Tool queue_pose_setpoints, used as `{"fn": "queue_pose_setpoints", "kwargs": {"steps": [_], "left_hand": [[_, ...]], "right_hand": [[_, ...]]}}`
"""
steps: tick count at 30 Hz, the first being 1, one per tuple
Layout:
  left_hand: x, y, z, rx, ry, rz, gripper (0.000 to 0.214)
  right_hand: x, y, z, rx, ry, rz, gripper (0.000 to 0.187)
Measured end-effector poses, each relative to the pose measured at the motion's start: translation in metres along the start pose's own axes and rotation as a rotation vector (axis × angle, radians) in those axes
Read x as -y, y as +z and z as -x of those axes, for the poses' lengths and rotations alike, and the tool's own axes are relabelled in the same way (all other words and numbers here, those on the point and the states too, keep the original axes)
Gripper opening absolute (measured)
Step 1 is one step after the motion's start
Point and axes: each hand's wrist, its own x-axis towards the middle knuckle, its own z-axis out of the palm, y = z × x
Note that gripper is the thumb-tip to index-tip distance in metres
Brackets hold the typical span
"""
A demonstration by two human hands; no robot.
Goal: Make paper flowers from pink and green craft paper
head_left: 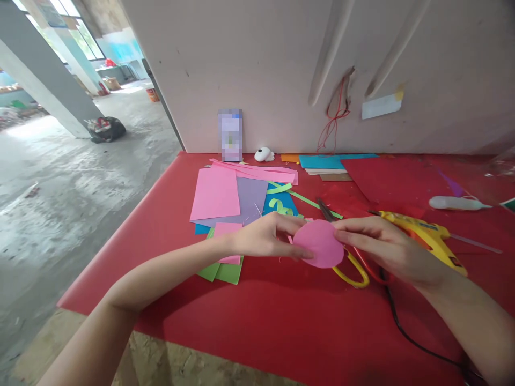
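Note:
A round pink paper piece (319, 245) is held above the red table between both hands. My left hand (271, 236) pinches its left edge, thumb in front and fingers behind. My right hand (382, 244) grips the upper right edge between thumb and fingers. Partly hidden behind the circle and my right hand lie scissors (356, 272) with yellow and red handles. Just past my right hand rests a yellow glue gun (426, 236) with a glue stick in its rear. Pink paper sheets (217, 193) and curled light green strips (279, 206) lie beyond my left hand.
A phone (230, 135) leans on the pale wall beside a small white object (264, 154). Blue sheets (330, 162) and red sheets (374, 177) lie along the back. Green paper pieces (227, 272) are near my left forearm. A dark cord (414, 335) crosses the table's right side.

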Motion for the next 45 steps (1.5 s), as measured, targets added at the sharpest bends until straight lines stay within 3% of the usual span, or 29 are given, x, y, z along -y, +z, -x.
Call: {"fn": "queue_pose_setpoints", "kwargs": {"steps": [3,7,15,22,28,34,37,41,43,45], "left_hand": [[-0.001,0.000,0.001,0.030,0.021,0.015,0.016],[-0.002,-0.001,0.002,0.019,0.037,0.032,0.014],[-0.002,-0.004,0.003,-0.010,0.040,-0.011,0.034],[0.005,-0.020,-0.001,-0.044,-0.061,-0.061,0.052],[0.004,-0.048,0.008,-0.199,-0.189,-0.144,0.058],[0.017,-0.090,0.058,-0.293,-0.478,-0.422,0.049],[0.031,-0.099,0.084,-0.444,-0.575,-0.667,0.045],[0.041,-0.097,0.107,-0.610,-0.537,-0.933,0.034],[0.044,-0.093,0.114,-0.596,-0.467,-0.995,0.036],[0.048,-0.088,0.117,-0.501,-0.368,-1.015,0.038]], "right_hand": [[-0.002,0.005,-0.002,0.056,0.013,-0.107,0.043],[-0.005,0.012,-0.008,0.001,0.063,-0.257,0.040],[-0.003,0.013,-0.011,-0.046,0.248,-0.444,0.039],[0.000,0.019,-0.010,-0.118,0.228,-0.475,0.046],[0.000,0.024,-0.009,-0.152,0.202,-0.396,0.047],[0.005,0.026,-0.008,-0.144,0.155,-0.277,0.045],[0.003,0.030,-0.007,-0.140,0.140,-0.181,0.045],[-0.002,0.034,-0.004,-0.189,0.108,0.030,0.045],[-0.005,0.032,-0.005,-0.263,0.083,0.172,0.044],[-0.009,0.027,-0.007,-0.369,0.046,0.322,0.041]]}}
